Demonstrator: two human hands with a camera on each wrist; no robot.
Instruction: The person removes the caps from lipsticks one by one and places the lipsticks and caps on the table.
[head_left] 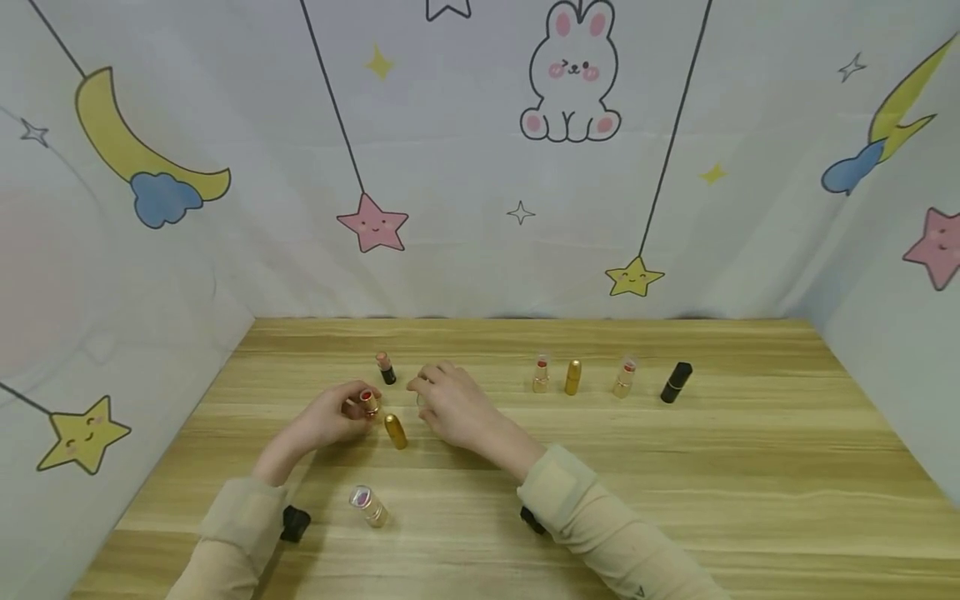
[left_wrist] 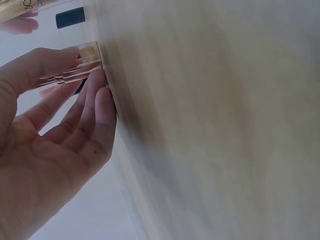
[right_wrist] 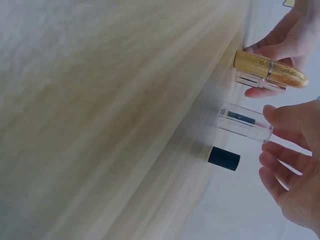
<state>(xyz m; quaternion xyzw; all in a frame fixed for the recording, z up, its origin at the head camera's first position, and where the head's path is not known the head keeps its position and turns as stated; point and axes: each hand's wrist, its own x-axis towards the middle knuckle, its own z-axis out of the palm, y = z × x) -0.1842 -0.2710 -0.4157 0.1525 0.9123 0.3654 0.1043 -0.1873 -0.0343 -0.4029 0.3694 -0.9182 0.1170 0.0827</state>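
My left hand [head_left: 339, 414] grips a lipstick [head_left: 369, 402] with a gold base and red tip between thumb and fingers, its base down at the table. In the right wrist view, my right hand [right_wrist: 300, 160] pinches the upper end of a clear lipstick cap [right_wrist: 240, 125] that stands on the wood. Between the hands stands a gold bullet-shaped lipstick [head_left: 395, 432]. Just beyond the left fingers is a pink lipstick [head_left: 386, 367] with a black base. A small black cylinder [right_wrist: 224, 158] stands beside the clear cap; the right hand hides it in the head view.
On the right stand two clear-capped lipsticks [head_left: 541, 375] [head_left: 625, 377], a gold one [head_left: 573, 377] and a black tube [head_left: 677, 382]. Nearer me are another clear-capped lipstick [head_left: 369, 507] and black items [head_left: 296, 524] [head_left: 532, 521] by each sleeve. A printed curtain [head_left: 465, 275] borders the table.
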